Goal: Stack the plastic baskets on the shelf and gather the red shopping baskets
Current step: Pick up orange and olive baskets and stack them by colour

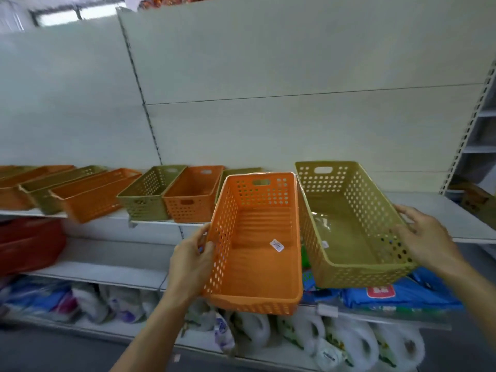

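A person's left hand (192,260) gripped the left wall of an orange plastic basket (257,245), thumb and fingers curled round its rim, holding it in front of the shelf (429,210). The right hand (424,237) clasped the near right corner of an olive basket (351,224), held just beside the orange one, its far end over the shelf. Behind them, a row of orange and olive baskets (166,194) stood side by side on the shelf. A red shopping basket (29,244) sat one level lower, far left.
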